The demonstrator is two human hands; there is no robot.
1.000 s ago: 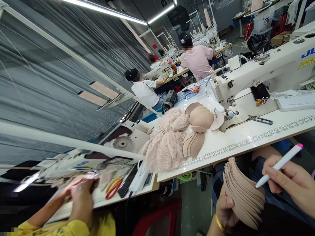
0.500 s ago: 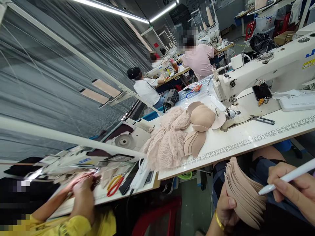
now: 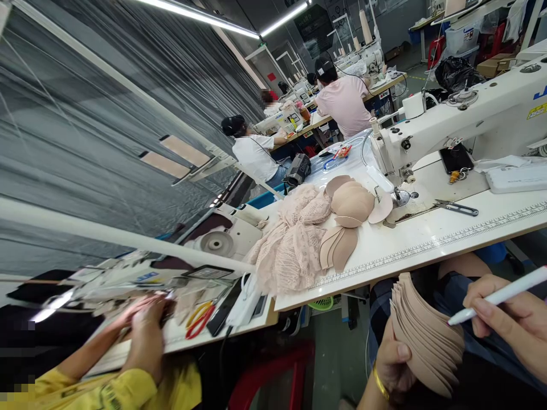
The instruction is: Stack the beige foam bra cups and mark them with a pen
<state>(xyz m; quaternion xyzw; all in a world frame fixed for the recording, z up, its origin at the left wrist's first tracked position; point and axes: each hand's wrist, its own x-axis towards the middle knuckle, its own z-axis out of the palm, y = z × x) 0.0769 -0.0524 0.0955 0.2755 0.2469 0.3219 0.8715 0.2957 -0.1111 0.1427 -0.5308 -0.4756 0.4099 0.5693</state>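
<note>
My left hand (image 3: 395, 364) grips a fanned stack of beige foam cup pieces (image 3: 425, 336) low in front of my lap, thumb pressed on the front piece. My right hand (image 3: 510, 319) pinches a white marker pen (image 3: 498, 296), its tip touching the upper edge of the stack. On the white table (image 3: 427, 245) above lie more beige cups (image 3: 350, 205), a fan of flat beige pieces (image 3: 335, 247) and a heap of pink lace fabric (image 3: 288, 245).
A white sewing machine (image 3: 461, 122) stands on the table with a thread snip (image 3: 457, 209) beside it. At the lower left a person in yellow sleeves (image 3: 128, 347) works at another table with red-yellow scissors (image 3: 199, 319). Other people sit at machines further back.
My right hand and the pen dropped lower and tilted flatter, the tip staying at the stack's top edge. The view shifted slightly. The neighbour's hands moved a little.
</note>
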